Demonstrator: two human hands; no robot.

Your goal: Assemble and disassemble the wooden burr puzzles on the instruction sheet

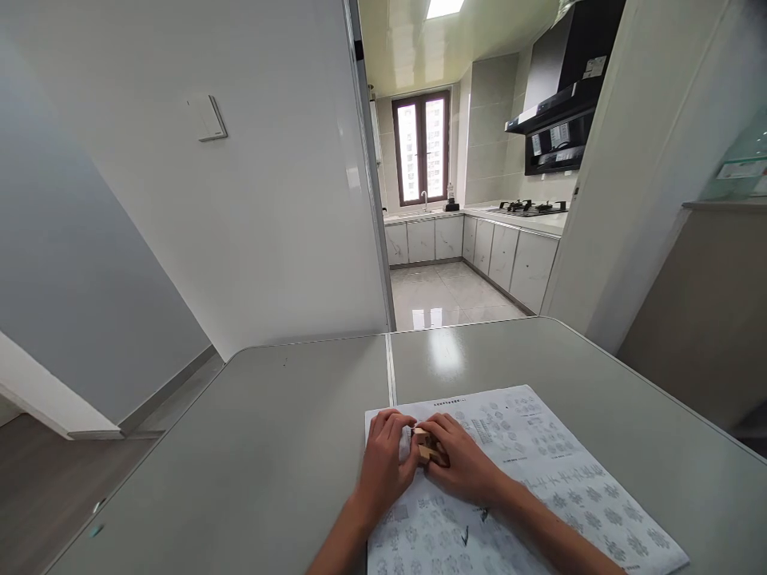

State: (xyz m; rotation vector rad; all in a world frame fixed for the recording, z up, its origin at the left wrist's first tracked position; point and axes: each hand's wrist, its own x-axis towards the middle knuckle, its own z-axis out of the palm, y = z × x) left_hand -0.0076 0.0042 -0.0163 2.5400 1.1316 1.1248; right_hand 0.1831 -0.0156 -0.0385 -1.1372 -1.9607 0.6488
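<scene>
Left hand (388,457) and right hand (460,458) both pinching a small wooden object (425,454)

And from my remote seat, it's a two-handed grasp: left hand on one end, right hand on the other, with that wooden object between them over the printed sheet (542,447). Touching the paper? I can't tell; the fingers hide much of it, leaving me a pale block-like edge and a dark patch. Both forearms cover parts of the sheet, and the frame cuts off its lower edge. Print's too small for me to read, though dark tick-like marks (465,536) show near the right forearm (527,511). Underneath, the grey table (269,447), with glare near its far edge. Beyond it, a wall switch (211,120); deeper, the stove (530,208), the hood (557,72) clipped by the frame's top, and a window (421,148) washed out by brightness.
</scene>
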